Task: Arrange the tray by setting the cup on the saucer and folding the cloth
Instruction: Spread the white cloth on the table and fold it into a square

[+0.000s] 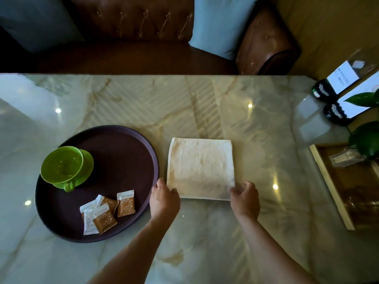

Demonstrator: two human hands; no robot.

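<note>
A white cloth [201, 168] lies flat on the marble table, just right of a round dark tray [123, 144]. My left hand [164, 198] pinches the cloth's near left corner, and my right hand [245, 198] pinches its near right corner. On the tray's left side a green cup [61, 165] stands on a green saucer [88, 160], its handle pointing towards me. Several orange and white sachets [108, 210] lie on the tray's near part.
A wooden box [332, 187] with packets stands at the right edge beside a green plant [367, 140]. Two dark sign holders [328, 99] sit at the far right. A brown leather sofa [143, 27] with cushions runs behind the table.
</note>
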